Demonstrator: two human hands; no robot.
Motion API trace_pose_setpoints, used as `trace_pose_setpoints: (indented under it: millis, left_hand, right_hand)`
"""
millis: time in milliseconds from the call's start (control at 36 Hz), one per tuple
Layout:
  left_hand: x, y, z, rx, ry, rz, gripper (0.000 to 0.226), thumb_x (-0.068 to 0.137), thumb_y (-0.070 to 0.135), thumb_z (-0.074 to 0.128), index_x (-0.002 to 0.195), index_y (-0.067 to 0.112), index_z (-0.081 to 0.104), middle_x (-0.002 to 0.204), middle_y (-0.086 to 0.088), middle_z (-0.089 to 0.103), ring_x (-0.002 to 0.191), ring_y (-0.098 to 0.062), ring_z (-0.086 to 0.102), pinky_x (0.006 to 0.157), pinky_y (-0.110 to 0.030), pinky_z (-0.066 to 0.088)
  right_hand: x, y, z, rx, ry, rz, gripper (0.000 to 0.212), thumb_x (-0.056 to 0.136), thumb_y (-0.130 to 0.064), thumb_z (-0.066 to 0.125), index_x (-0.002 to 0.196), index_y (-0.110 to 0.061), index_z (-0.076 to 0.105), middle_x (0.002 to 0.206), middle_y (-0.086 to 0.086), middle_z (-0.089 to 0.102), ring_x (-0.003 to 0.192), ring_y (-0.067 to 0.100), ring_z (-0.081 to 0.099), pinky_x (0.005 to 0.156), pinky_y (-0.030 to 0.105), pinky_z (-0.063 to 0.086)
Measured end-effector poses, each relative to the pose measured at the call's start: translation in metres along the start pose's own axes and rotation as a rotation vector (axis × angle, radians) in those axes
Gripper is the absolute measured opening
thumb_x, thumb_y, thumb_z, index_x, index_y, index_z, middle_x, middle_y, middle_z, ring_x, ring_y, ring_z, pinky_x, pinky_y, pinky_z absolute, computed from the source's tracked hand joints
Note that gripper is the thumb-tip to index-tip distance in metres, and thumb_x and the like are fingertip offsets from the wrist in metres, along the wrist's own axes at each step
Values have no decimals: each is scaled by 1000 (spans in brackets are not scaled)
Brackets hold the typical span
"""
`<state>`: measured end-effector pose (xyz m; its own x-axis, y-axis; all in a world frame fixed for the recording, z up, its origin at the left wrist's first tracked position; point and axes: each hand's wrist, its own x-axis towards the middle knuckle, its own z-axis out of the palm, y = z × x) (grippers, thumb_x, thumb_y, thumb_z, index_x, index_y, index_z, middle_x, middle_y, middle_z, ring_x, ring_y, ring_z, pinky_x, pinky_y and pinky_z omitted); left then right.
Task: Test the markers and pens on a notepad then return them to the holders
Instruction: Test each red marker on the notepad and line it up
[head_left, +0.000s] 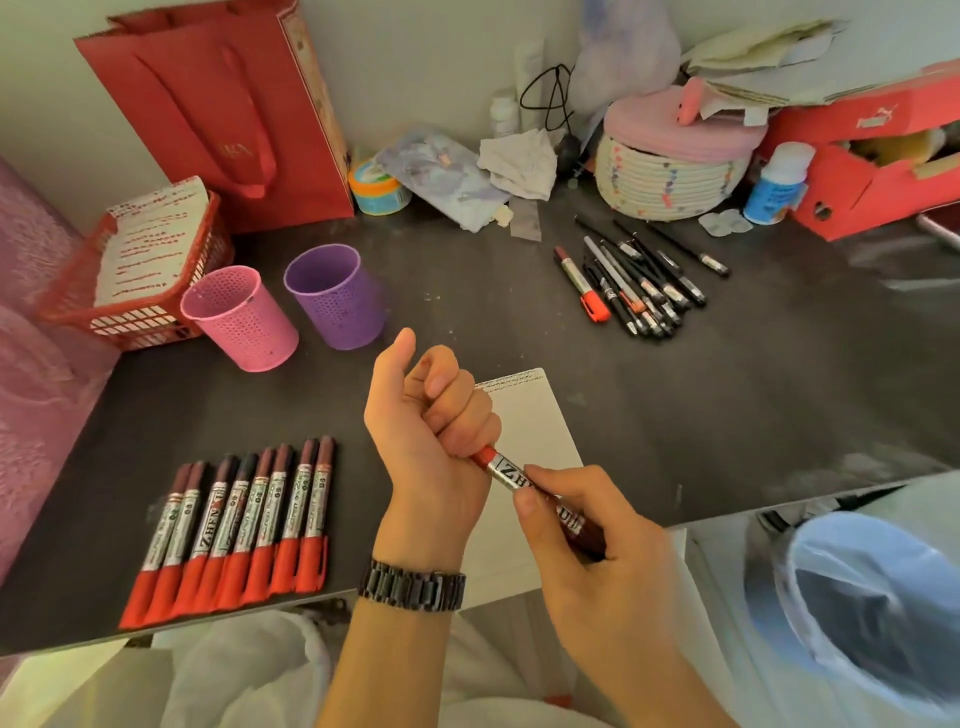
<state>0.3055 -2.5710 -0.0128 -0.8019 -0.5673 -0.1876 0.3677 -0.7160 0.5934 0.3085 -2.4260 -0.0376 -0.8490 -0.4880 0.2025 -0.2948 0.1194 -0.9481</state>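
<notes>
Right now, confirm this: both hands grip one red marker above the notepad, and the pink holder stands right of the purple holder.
Wrong side: the head view shows the pink holder standing left of the purple holder. The left hand and right hand do both grip one red marker above the notepad.

Dark link wristband (410, 584), probably metal.

- The left hand (431, 415) is hiding one end of the red, silver-labelled marker (506, 473) inside its curled fingers.
- That hand's wrist is covering the near-left part of the white paper notepad (535, 415).
- Red writing on the white sheet (145, 234) in the red plastic basket (130, 325) is showing too small to read.
</notes>
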Motion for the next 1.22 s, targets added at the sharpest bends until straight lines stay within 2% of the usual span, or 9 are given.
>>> trace_pose_setpoints:
  millis: [278,500,583,667,750,889,972,1083,1222]
  left_hand:
    - [-6,3,1,39,-17,41,46,92,43,50,55,21,34,44,10,17,33,-5,15,30,-19,18]
    - [-5,21,-10,194,-38,51,37,91,36,52,60,17,44,47,6,22,39,-9,17,37,-21,19]
    - [-13,27,-26,512,-52,109,32,94,34,53,70,13,58,59,-5,42,51,-17,41,49,-25,35]
    - [-25,35,-47,906,-136,120,24,95,29,52,91,16,71,89,-7,68,82,-22,63,69,-28,53]
    - [-39,51,-66,1183,-198,-25,23,99,31,51,106,38,71,106,9,70,94,-14,66,79,-29,53]
    - [-65,88,-91,1484,-184,-77,19,95,41,61,112,47,68,100,18,71,90,-4,65,81,-21,52]
    - [-80,111,-103,1580,-77,-67,18,92,45,64,108,52,68,96,23,70,85,0,65,73,-13,49]
    - [-101,145,-132,1567,267,205,21,91,40,66,103,58,67,89,21,72,78,-1,64,72,-14,48]
    - [-117,168,-189,1471,746,486,21,90,31,69,93,51,74,94,14,70,89,1,64,79,-22,46]
  right_hand:
    - [-4,4,15,120,79,5,13,88,-38,66,91,-27,71,58,-22,53,49,-1,44,47,5,32]
    - [18,15,8,96,-150,-24,12,87,-47,64,96,-41,68,61,-9,60,52,10,49,49,20,40]
    - [27,17,2,10,-237,-19,24,80,-60,59,99,-48,66,67,-8,67,59,17,59,53,21,45]
    - [37,17,0,-35,-313,-50,26,79,-59,56,101,-50,66,73,-13,71,64,5,63,57,9,43]
    - [50,16,0,-88,-432,-75,23,80,-49,58,101,-53,68,80,-18,73,77,2,69,66,8,48]
    - [72,14,23,-241,-688,-81,29,74,-52,68,102,-56,62,93,-36,67,91,-4,63,76,13,51]
    - [79,10,47,-211,-663,-94,42,68,-54,68,108,-48,57,91,-42,64,93,-6,62,72,9,51]
    - [82,11,80,-185,-533,-108,43,66,-52,66,107,-51,52,92,-33,68,87,5,67,67,13,54]
    - [70,26,113,-451,-638,-245,40,86,-58,65,111,-64,35,116,-47,33,109,-12,42,90,4,31]
